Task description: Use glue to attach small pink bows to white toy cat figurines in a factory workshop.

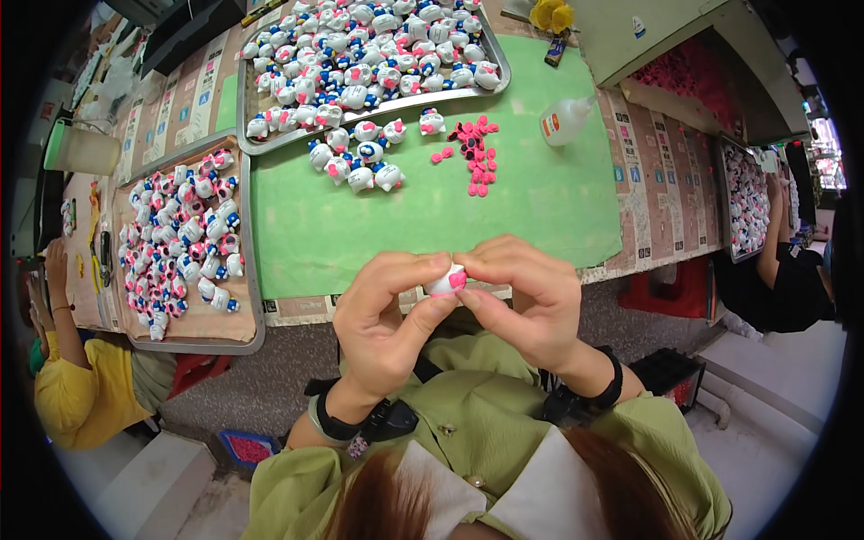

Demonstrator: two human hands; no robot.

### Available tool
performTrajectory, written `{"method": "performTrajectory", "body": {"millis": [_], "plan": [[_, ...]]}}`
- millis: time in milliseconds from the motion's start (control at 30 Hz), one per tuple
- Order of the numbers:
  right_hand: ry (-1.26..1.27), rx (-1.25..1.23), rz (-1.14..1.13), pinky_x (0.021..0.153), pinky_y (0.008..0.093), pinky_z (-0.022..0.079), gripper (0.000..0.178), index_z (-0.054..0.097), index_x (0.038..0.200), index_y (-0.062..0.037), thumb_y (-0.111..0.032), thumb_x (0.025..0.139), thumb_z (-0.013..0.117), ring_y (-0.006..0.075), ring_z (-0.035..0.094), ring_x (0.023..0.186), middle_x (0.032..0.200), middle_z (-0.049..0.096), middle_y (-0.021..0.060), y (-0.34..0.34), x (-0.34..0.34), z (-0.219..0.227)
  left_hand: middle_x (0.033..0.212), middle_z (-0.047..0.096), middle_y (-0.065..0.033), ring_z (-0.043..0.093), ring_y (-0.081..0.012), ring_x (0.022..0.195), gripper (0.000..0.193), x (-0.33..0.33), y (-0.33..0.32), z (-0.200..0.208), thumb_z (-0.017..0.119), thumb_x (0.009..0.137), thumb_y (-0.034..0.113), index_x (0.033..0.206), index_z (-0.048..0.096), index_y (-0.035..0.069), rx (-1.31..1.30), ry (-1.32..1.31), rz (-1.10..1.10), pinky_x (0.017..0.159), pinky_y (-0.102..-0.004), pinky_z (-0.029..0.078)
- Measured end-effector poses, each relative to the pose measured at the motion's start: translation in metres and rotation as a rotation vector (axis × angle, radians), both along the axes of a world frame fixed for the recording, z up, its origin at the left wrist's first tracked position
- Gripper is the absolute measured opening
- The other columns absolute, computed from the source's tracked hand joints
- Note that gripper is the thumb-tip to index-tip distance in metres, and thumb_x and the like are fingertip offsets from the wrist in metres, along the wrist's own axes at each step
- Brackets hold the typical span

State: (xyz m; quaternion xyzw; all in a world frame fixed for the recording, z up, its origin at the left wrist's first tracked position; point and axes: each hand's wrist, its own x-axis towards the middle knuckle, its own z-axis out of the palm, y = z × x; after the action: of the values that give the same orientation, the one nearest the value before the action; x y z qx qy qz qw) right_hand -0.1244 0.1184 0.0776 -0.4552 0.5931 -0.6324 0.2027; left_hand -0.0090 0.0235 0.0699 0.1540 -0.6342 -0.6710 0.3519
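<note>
Between the fingertips of both hands is a small white figurine point(443, 284) with a pink part, held over the table's near edge. My left hand point(389, 315) pinches it from the left. From the right, my right hand point(526, 301) grips it with thumb and forefinger at the pink part. Beyond the hands, several loose white figurines point(367, 151) with blue and pink parts lie on the green mat point(360, 238). Right of them is a scatter of small pink pieces point(477, 162), a few showing dark faces.
A metal tray point(493, 90) heaped with figurines stands at the back; another tray point(256, 306) of figurines is on the left. A white squeeze bottle point(564, 121) and a yellow flower-like thing point(551, 15) are at the right back. People work at far left point(81, 387) and far right point(778, 279).
</note>
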Motion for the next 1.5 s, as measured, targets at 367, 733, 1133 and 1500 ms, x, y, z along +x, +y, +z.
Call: {"method": "performTrajectory", "body": {"millis": [367, 733, 1133, 1500], "plan": [[0.004, 0.003, -0.006, 0.062, 0.0288, 0.044, 0.025, 0.06, 0.09, 0.0031, 0.004, 0.065, 0.061, 0.0212, 0.057, 0.069, 0.078, 0.06, 0.0112, -0.002, 0.001, 0.002, 0.089, 0.057, -0.0123, 0.055, -0.0174, 0.08, 0.026, 0.001, -0.002, -0.001, 0.061, 0.069, -0.005, 0.094, 0.057, -0.002, 0.01, 0.004, -0.006, 0.07, -0.0251, 0.043], [0.126, 0.021, 0.007, 0.072, 0.0307, 0.042, 0.04, 0.055, 0.104, -0.0011, -0.002, 0.065, 0.062, 0.024, 0.051, 0.086, 0.093, 0.054, 0.0119, -0.012, 0.0, 0.005, 0.091, 0.056, -0.0106, 0.056, -0.0181, 0.082, 0.031, -0.003, -0.006, 0.004, 0.059, 0.072, -0.005, 0.102, 0.05, -0.002, 0.174, 0.017, -0.019, 0.073, -0.027, 0.045], [0.287, 0.086, -0.009, 0.07, 0.0322, 0.041, 0.044, 0.055, 0.098, -0.0008, -0.015, 0.06, 0.071, 0.0249, 0.05, 0.082, 0.092, 0.053, 0.0126, -0.009, -0.006, 0.0, 0.085, 0.057, -0.0129, 0.059, -0.0168, 0.072, 0.04, -0.004, -0.003, 0.0, 0.061, 0.076, 0.031, 0.097, 0.048, 0.0, 0.77, -0.032, -0.175, 0.064, -0.0273, 0.049], [0.195, 0.169, -0.667, 0.085, 0.0327, 0.034, 0.062, 0.03, 0.123, -0.0004, -0.013, 0.072, 0.064, 0.0203, 0.042, 0.101, 0.111, 0.042, 0.0125, 0.009, -0.08, -0.029, 0.087, 0.056, -0.0117, 0.054, -0.0231, 0.082, 0.025, 0.076, -0.136, -0.018, 0.058, 0.076, 0.012, 0.098, 0.054, -0.001, -1.221, -0.906, 1.016, 0.074, -0.0322, 0.042]]}}
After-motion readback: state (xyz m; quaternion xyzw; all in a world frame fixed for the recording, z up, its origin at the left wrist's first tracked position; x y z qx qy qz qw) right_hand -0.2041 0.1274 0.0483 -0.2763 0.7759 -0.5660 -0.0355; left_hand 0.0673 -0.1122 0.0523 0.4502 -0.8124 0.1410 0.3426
